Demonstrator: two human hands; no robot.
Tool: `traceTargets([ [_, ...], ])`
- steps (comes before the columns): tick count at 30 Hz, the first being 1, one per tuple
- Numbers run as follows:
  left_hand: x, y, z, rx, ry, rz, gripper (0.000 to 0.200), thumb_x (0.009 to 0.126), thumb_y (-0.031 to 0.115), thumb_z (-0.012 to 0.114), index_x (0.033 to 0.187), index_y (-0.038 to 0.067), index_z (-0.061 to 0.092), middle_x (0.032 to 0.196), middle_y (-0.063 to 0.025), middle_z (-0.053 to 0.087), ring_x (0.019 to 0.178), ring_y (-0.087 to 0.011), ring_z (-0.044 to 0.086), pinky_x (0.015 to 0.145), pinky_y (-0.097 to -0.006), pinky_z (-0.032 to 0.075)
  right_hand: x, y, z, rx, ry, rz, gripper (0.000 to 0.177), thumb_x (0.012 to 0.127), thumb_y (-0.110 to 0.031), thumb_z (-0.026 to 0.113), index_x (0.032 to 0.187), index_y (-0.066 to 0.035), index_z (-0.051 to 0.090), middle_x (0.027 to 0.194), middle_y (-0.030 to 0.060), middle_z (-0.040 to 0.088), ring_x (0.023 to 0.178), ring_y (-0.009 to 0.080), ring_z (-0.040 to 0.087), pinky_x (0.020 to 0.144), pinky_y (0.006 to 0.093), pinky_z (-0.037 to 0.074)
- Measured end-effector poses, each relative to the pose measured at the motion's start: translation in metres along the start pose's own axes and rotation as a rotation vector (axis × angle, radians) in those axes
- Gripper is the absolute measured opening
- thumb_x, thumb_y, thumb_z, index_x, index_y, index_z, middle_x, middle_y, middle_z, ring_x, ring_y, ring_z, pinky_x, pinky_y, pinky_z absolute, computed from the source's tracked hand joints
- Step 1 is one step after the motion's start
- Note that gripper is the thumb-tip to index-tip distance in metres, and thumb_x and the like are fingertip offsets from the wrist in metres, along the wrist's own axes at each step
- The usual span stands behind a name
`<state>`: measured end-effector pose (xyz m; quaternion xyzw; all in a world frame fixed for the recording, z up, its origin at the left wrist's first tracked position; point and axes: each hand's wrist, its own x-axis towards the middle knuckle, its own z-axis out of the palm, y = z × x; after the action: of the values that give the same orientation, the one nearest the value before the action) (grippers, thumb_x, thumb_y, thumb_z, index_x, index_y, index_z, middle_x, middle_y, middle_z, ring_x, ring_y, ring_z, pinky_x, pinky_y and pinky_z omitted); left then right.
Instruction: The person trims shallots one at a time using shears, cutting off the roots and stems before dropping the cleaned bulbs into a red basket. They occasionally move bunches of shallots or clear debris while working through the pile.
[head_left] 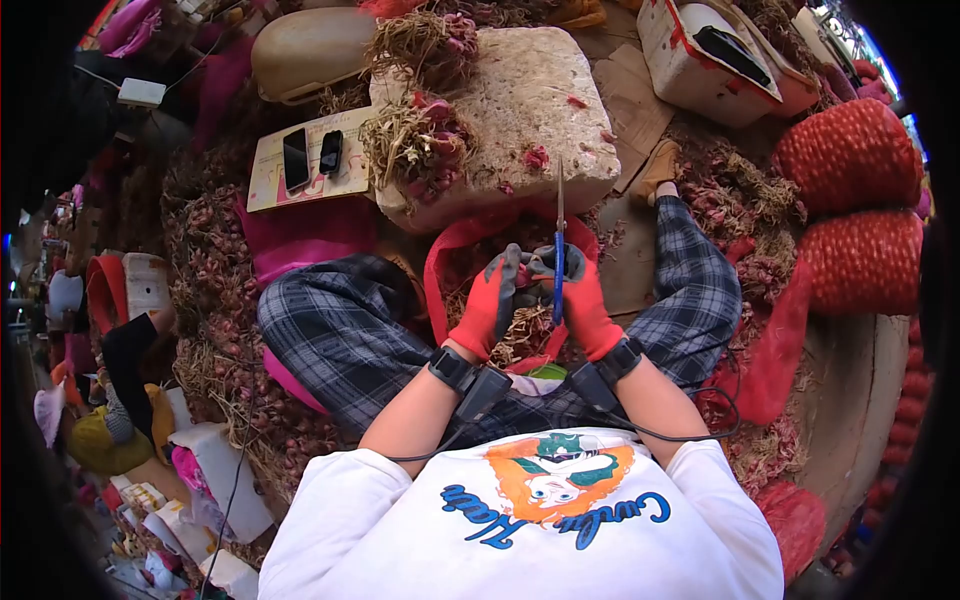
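My right hand (586,303), in a red glove with grey fingers, is closed around blue-handled scissors (559,275). Their narrow blades point away from me toward the foam block. Beside it, my left hand (487,308), gloved alike, has its fingers curled in on what looks like a reddish shallot (537,283), mostly hidden between the hands. Below both hands, dry stalks and shallots (525,335) lie in a red mesh bag (437,270) between my legs. Two bunches of shallots with dried tops, a nearer bunch (420,145) and a farther bunch (425,48), rest on the block's left side.
The worn foam block (530,95) stands just ahead. Left of it, a board (265,172) carries two phones. Heaps of shallots (215,300) spread on my left. Rolls of red netting (848,155) and a foam box (690,75) are at right. Cables run from both wrists.
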<state>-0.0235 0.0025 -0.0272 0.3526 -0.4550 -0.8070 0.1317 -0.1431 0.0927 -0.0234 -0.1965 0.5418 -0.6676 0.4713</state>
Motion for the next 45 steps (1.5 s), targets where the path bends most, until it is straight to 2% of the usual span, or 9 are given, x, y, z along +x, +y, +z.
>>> traceTargets([
  [5, -0.001, 0.008, 0.001, 0.139, -0.023, -0.056, 0.049, 0.098, 0.046, 0.03, 0.111, 0.004, 0.053, 0.099, -0.0068, 0.06, 0.084, -0.0133, 0.058, 0.074, -0.0294, 0.05, 0.003, -0.011, -0.022, 0.251, -0.118, 0.269, 0.026, 0.083, -0.013, 0.063, 0.105, -0.002, 0.056, 0.091, 0.0052, 0.063, 0.065, 0.0096, 0.059, 0.057, 0.0199, 0.049],
  [10, 0.031, -0.072, -0.025, 0.911, 0.173, 0.721, 0.046, 0.1, 0.043, 0.027, 0.109, 0.005, 0.053, 0.094, -0.0046, 0.058, 0.079, -0.0141, 0.057, 0.07, -0.0302, 0.05, 0.013, -0.023, -0.015, -0.137, -0.133, 0.044, 0.031, 0.081, -0.015, 0.067, 0.106, -0.002, 0.055, 0.093, 0.0038, 0.06, 0.075, 0.0123, 0.059, 0.065, 0.0244, 0.05],
  [14, 0.015, -0.02, -0.011, 0.063, 0.041, -0.104, 0.046, 0.097, 0.041, 0.04, 0.117, 0.002, 0.052, 0.105, -0.0083, 0.06, 0.092, -0.0154, 0.058, 0.081, -0.0295, 0.049, 0.004, -0.037, 0.008, -0.304, -0.223, -0.027, 0.035, 0.075, -0.014, 0.071, 0.105, -0.003, 0.055, 0.098, 0.0077, 0.06, 0.088, 0.0223, 0.059, 0.076, 0.0324, 0.049],
  [17, 0.026, -0.045, -0.021, -0.177, -0.087, 0.021, 0.05, 0.1, 0.042, 0.027, 0.117, 0.003, 0.054, 0.108, -0.0063, 0.06, 0.092, -0.0145, 0.06, 0.081, -0.0288, 0.051, 0.0, -0.026, 0.005, -0.969, -0.178, -0.448, 0.039, 0.069, -0.014, 0.072, 0.103, -0.004, 0.055, 0.098, 0.0123, 0.059, 0.091, 0.0307, 0.057, 0.079, 0.0386, 0.048],
  [24, 0.013, -0.035, -0.017, -0.243, -0.195, -0.002, 0.037, 0.098, 0.027, 0.043, 0.122, 0.0, 0.051, 0.114, -0.0071, 0.059, 0.099, -0.0144, 0.059, 0.085, -0.0273, 0.049, 0.005, -0.021, 0.005, -1.067, -0.285, -0.475, 0.033, 0.072, -0.006, 0.067, 0.102, 0.0, 0.055, 0.096, 0.0136, 0.061, 0.088, 0.0304, 0.058, 0.076, 0.0373, 0.047],
  [27, 0.012, -0.028, -0.012, 0.111, -0.072, 0.071, 0.048, 0.098, 0.044, 0.036, 0.123, 0.005, 0.049, 0.106, -0.0039, 0.057, 0.094, -0.0122, 0.056, 0.084, -0.0268, 0.046, 0.001, -0.005, 0.019, -0.472, 0.002, -0.169, 0.027, 0.075, -0.002, 0.064, 0.1, 0.001, 0.055, 0.092, 0.0101, 0.062, 0.077, 0.0227, 0.06, 0.071, 0.0321, 0.049],
  [35, 0.013, -0.035, -0.004, 0.622, 0.099, 0.56, 0.04, 0.101, 0.033, 0.03, 0.119, 0.004, 0.05, 0.092, -0.005, 0.054, 0.08, -0.0156, 0.051, 0.079, -0.0308, 0.044, 0.001, 0.003, -0.002, 0.502, 0.233, 0.27, 0.031, 0.08, -0.003, 0.057, 0.109, 0.002, 0.051, 0.088, 0.0113, 0.063, 0.07, 0.0166, 0.06, 0.059, 0.0255, 0.05],
  [40, -0.005, 0.001, 0.011, 0.367, 0.065, 0.376, 0.037, 0.1, 0.028, 0.033, 0.123, 0.003, 0.049, 0.1, -0.0068, 0.053, 0.089, -0.0154, 0.051, 0.082, -0.0304, 0.042, 0.003, -0.035, -0.009, 0.452, 0.151, 0.059, 0.03, 0.081, -0.002, 0.057, 0.11, 0.0, 0.051, 0.088, 0.01, 0.063, 0.075, 0.0177, 0.063, 0.066, 0.0264, 0.053],
  [45, -0.002, 0.011, 0.015, 0.466, 0.068, 0.557, 0.035, 0.099, 0.021, 0.037, 0.127, 0.002, 0.046, 0.103, -0.0084, 0.05, 0.094, -0.0164, 0.051, 0.084, -0.029, 0.042, 0.021, -0.053, -0.025, -0.25, 0.007, -0.064, 0.033, 0.077, -0.002, 0.068, 0.107, -0.001, 0.054, 0.095, 0.0044, 0.062, 0.086, 0.0097, 0.058, 0.074, 0.0238, 0.048],
])
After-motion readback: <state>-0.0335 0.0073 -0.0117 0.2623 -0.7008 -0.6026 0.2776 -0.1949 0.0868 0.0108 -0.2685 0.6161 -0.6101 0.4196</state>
